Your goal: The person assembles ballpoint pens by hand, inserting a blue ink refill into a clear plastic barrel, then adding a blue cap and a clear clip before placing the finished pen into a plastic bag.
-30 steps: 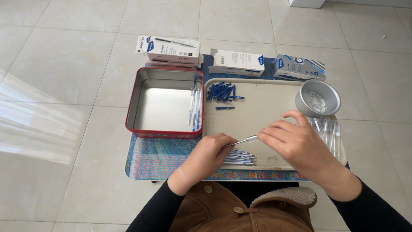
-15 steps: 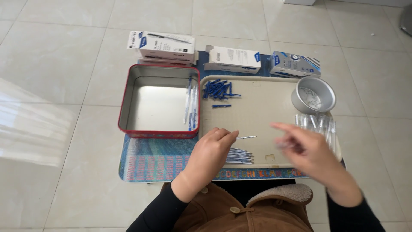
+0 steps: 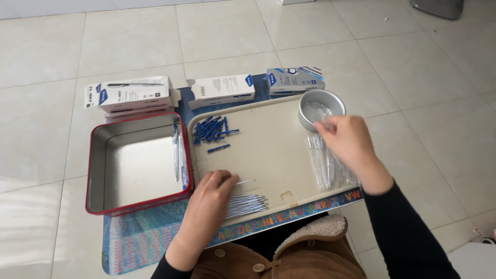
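My left hand (image 3: 209, 199) pinches a thin refill (image 3: 243, 182) on the near tray (image 3: 268, 150), right hand (image 3: 347, 140) loosely curled at the far-right bowl (image 3: 320, 109), and that weak pinch could probably drop it.

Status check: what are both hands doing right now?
Left hand pinching thin refill on tray. Right hand at round tin. Nothing blocking.

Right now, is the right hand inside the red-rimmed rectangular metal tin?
No, the right hand is at the round silver metal bowl on the beige tray, far from the red-rimmed rectangular metal tin.
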